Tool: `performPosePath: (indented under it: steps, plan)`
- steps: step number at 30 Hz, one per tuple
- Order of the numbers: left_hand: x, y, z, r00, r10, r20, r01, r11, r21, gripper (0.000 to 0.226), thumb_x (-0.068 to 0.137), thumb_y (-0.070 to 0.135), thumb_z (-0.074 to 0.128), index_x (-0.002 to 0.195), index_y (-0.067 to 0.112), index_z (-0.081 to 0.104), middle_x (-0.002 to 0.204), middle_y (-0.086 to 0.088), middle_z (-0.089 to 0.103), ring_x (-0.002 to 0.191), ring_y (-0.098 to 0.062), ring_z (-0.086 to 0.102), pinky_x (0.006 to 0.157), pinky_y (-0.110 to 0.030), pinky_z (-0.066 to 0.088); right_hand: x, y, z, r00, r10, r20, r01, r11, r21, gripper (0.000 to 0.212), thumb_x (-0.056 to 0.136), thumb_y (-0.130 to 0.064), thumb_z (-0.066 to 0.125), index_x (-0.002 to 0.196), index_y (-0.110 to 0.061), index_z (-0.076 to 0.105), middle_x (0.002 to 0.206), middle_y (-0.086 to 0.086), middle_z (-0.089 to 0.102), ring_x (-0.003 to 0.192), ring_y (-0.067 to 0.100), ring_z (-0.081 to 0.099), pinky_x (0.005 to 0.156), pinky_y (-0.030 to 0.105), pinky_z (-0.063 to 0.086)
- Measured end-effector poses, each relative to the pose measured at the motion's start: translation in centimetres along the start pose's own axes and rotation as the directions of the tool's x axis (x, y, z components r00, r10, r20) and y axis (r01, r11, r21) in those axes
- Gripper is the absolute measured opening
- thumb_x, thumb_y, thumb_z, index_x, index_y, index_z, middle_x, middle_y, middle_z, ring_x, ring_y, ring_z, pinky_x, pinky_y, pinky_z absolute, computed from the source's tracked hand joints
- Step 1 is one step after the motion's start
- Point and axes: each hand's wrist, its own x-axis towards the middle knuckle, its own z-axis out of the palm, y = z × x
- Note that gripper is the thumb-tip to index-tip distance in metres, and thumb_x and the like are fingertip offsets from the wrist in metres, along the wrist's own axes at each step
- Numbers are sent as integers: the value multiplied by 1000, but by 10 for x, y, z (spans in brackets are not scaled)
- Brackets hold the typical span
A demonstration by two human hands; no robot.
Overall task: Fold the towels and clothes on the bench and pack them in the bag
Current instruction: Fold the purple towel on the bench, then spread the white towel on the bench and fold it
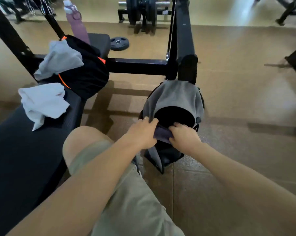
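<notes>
here, from the head camera, we look down at a person seated on a black bench, bare arms reaching forward to a grey bag that stands on the brown floor just beside the bench's right edge. the bag's round mouth gapes open and dark, and its far side leans against the black frame of a weight rack.

the left hand curls its fingers over the near left rim of the bag's mouth, gripping the fabric. the right hand is clenched around a dark purple folded cloth, held at the near lip of the opening, between the two hands.

on the bench, left of the arms, a crumpled white towel lies unfolded. farther along the bench sits a black garment with orange trim, heaped up, with a light grey cloth draped on top of it. these three are well apart from the bag.

behind the heap a mauve water bottle stands upright on the bench's far end. a small weight plate lies flat on the floor beyond, and a loaded barbell stand is at the back. the person's knee in khaki shorts fills the space between bench and bag.
</notes>
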Motion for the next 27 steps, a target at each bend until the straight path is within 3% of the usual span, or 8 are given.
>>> performPosePath:
  steps: [3,6,9,12,16,22,24,27]
  plan:
    - [23,0,28,992,-62,111,55,997,61,79,98,39,54,159,38,4,151,-19,31,129,-42,44,90,-44,49,24,11,39,997,63,43,-56,986,-155,34,93,-20,56,127,-11,59,124,10,59,114,34,56,89,39,47]
    - [49,-7,32,996,-77,50,75,996,45,81,100,38,54,161,33,0,153,-18,31,131,-41,44,95,-47,49,57,13,68,994,42,103,-15,969,-248,34,99,-18,48,131,-11,56,129,10,60,120,31,54,94,39,44]
    - [77,-18,29,994,-59,-94,55,998,-44,74,97,30,59,158,22,17,144,-14,44,119,-36,53,84,-45,51,89,15,89,996,61,61,-44,966,-253,36,103,-16,40,135,-10,53,134,11,58,122,31,54,92,39,47]
    - [97,-28,19,973,36,-229,-43,999,-27,39,99,26,53,134,12,48,123,-13,57,101,-32,58,68,-40,49,107,20,112,989,126,76,-105,968,-229,40,105,-12,36,144,-7,42,142,13,51,126,31,53,93,37,48]
    - [110,-34,0,958,141,-250,-135,990,39,22,102,24,47,115,8,57,108,-15,61,89,-37,61,63,-38,40,111,23,146,976,159,151,-117,959,-258,38,102,-5,39,138,-8,47,130,10,59,112,28,63,81,35,53]
    - [112,-45,-3,968,165,-187,-169,986,-9,27,99,16,49,124,8,55,114,-17,59,97,-39,60,67,-39,41,147,30,142,911,257,323,-183,953,-243,42,108,-13,32,148,-2,37,155,19,35,143,35,33,113,31,31]
    - [107,-53,-2,968,192,-163,-196,981,-11,40,98,15,48,139,15,48,124,-14,57,102,-38,61,71,-40,47,147,23,148,895,268,358,-212,959,-188,43,108,-17,31,148,-2,36,153,19,38,139,32,38,104,12,32]
    - [93,-61,-6,967,240,-90,-244,969,-36,61,99,16,46,155,35,31,145,-5,49,115,-30,59,83,-40,53,139,-9,142,937,257,237,-234,965,-120,39,107,-21,29,140,-7,46,134,14,54,119,28,53,92,31,43]
